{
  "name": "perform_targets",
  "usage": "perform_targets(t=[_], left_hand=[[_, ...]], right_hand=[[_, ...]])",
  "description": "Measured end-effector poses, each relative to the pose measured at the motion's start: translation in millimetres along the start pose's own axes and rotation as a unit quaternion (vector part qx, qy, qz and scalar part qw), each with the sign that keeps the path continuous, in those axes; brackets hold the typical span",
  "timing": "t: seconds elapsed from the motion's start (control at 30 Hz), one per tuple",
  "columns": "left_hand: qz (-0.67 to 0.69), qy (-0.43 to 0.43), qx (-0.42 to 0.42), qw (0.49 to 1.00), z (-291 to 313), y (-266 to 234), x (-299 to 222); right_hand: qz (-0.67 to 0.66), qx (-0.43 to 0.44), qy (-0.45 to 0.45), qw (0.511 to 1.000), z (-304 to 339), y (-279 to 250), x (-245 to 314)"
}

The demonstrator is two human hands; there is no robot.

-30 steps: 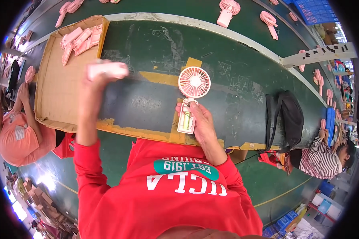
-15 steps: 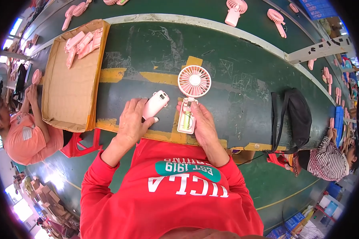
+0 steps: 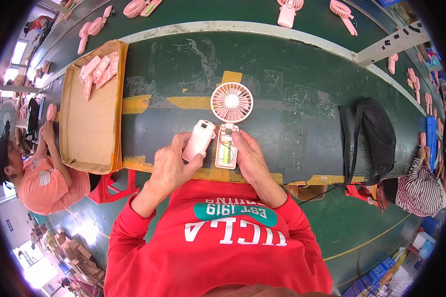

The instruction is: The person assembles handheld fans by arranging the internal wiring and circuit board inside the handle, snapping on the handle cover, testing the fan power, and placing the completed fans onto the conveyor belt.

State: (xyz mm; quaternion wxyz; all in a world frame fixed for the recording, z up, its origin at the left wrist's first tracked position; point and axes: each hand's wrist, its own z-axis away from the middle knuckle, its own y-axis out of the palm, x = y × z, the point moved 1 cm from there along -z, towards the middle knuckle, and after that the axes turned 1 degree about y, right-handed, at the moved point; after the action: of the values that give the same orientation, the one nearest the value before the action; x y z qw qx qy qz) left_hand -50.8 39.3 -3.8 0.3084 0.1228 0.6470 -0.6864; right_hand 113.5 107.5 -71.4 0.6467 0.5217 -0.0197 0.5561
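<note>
Fan (image 3: 232,102) likely light, rigid, fragile inside open handle (image 3: 226,166); best held by edges. Right hand (image 3: 252,158): fingers grasping handle; left hand (image 3: 171,166): fingers pinching smooth cover (image 3: 199,141) left of handle.

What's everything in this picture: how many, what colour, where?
Open fan: one, pink and white, table centre
Battery: one, green, inside that fan
Cover: one, pale pink, left of the fan
Tray: one, brown, table's left
Loose parts: several, pink, in the tray
Bag: one, black, table's right
Table: one, dark green, middle
Tape: several strips, yellow, on the table
Other fans: many, pink, mostly beyond the white rail
Other people: at least two, pink and striped tops, far left and right
Boxes: many, brown, lower left
Sweatshirt: one, red, lower middle
Left grip: one bare hand, holding the cover
Right grip: one bare hand, holding the open fan
</note>
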Motion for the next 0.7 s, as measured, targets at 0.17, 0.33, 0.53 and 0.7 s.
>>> perform_targets(t=[0.17,0.33,0.53,0.7], left_hand=[[0.108,0.012,0.031,0.994,1.3,10.3,-23.1],[0.097,0.050,0.028,0.994,5.2,22.4,-31.2],[0.058,0.076,0.008,0.995,5.5,27.7,-35.4],[0.024,0.091,0.012,0.995,4.8,28.1,-37.0]], right_hand=[[-0.018,0.025,0.002,1.000,-2.4,-4.6,-5.0],[-0.005,0.006,-0.014,1.000,-3.3,-4.9,-9.7],[0.012,0.020,-0.014,1.000,2.4,0.6,-2.4],[0.011,0.017,-0.012,1.000,6.4,5.1,1.0]])
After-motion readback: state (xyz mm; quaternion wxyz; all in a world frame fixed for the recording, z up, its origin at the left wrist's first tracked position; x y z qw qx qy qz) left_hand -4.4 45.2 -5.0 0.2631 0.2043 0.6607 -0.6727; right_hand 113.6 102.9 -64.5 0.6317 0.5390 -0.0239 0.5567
